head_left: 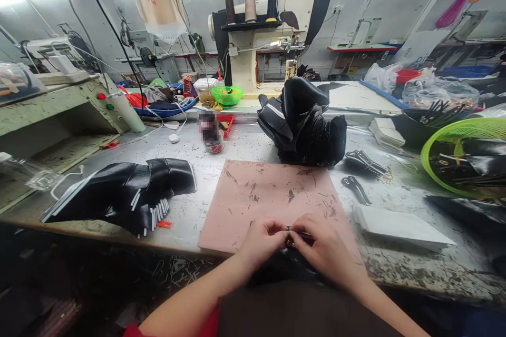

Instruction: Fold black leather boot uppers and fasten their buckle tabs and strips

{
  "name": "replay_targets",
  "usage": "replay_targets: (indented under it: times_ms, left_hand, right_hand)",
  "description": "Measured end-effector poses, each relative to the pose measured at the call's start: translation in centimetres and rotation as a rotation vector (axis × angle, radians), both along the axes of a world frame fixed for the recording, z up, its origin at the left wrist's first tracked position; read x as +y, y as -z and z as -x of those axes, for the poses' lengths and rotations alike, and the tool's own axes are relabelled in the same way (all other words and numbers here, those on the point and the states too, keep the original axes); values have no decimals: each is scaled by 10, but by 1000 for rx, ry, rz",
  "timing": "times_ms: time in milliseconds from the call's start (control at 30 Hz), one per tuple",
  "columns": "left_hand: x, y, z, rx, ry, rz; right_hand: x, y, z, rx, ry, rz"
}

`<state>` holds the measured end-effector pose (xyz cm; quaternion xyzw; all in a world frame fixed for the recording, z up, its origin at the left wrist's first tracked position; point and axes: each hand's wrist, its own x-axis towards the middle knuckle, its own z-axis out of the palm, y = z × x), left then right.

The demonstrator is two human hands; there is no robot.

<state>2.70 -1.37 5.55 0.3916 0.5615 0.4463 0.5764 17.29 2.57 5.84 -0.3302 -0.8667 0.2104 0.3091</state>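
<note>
My left hand (265, 239) and my right hand (322, 247) meet at the front edge of a pink board (253, 189). Fingers of both are closed in a pinch on a small dark strap (303, 236). A shiny metallic bit shows by the right thumb; its exact kind is too small to make out. Below the hands lies a glossy black piece (290, 263), partly hidden by them. Just behind the board sits a heap of folded black leather-like pieces (304, 121).
More black pieces with white edges (118, 189) lie at left. On the right are a stack of white sheets (399, 226), black straps (356, 189) and a green basket (429, 168). A sewing machine (247, 58) stands behind, near a green bowl (228, 96) and a red tray (226, 125).
</note>
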Motion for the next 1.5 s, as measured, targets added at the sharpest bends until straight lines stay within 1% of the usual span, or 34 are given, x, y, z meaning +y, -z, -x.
replay_targets:
  times_ms: [100,200,267,333,400,467,533,633,700,767,833,967,1067,1133,1200,1233,1267,1333,1400,1433,1467,1500]
  left_hand:
    - [-1,-1,-1,49,18,-26]
    - [-1,0,-2,103,17,-48]
    - [-1,2,-2,139,6,-56]
    - [0,4,-3,162,-8,-39]
    - [1,6,-4,144,-27,-6]
    - [1,9,-4,85,-46,33]
    - [1,11,-4,13,-68,64]
    - [1,12,-4,-70,-98,104]
    - [1,12,-5,-104,-111,120]
    - [1,11,-5,-122,-117,128]
    - [1,9,-5,-130,-121,127]
    - [2,7,-6,-152,-103,123]
    - [3,5,-7,-177,-72,146]
    - [4,4,-7,-184,-32,168]
    - [4,4,-7,-176,31,175]
    - [5,5,-7,-171,60,175]
    - [5,6,-7,-167,82,175]
    - [7,7,-4,-155,100,183]
    - [10,7,1,-142,105,197]
    - [12,7,4,-132,114,201]
    - [14,6,8,-117,129,205]
    - [16,5,11,-98,145,209]
  right_hand:
    - [3,-1,0,-41,-12,4]
    - [3,1,0,-80,-17,-17]
    - [0,4,2,-94,-1,-85]
    - [-3,7,5,-119,26,-187]
    - [-6,9,6,-151,43,-285]
    - [-7,9,6,-166,43,-320]
    - [-6,8,5,-144,39,-274]
    - [-2,6,3,-79,31,-126]
    - [0,5,2,-41,29,-45]
    - [1,4,1,-24,30,-6]
    - [0,4,1,-27,33,-15]
    - [1,5,1,-26,44,-113]
    - [3,5,0,33,41,-152]
    - [3,5,-1,81,17,-151]
    - [2,6,-3,124,-25,-107]
    - [0,7,-5,153,-52,-52]
    - [-1,8,-8,199,-75,26]
    - [-4,9,-19,350,-98,232]
    - [-6,10,-37,532,-92,415]
    - [-6,10,-48,589,-75,468]
    - [-5,10,-60,599,-49,498]
    - [-5,9,-73,553,-15,512]
